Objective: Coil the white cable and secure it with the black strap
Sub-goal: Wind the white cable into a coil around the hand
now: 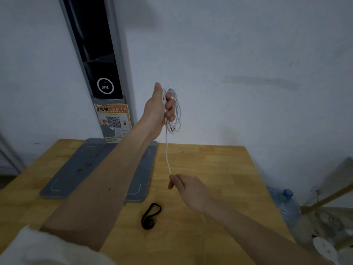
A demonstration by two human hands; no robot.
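The left hand (160, 106) is raised above the counter (219, 169) near the wall, its grip closed around several loops of the white cable (176, 106), with a plug end dangling just below the fist. From there one strand runs straight down to the right hand (188, 188), whose thumb and fingers pinch it above the counter, the rest of the cable trailing faintly down past the wrist. The black strap (150, 216) lies loose on the wood near the front, just in front of a grey mat (76, 169).
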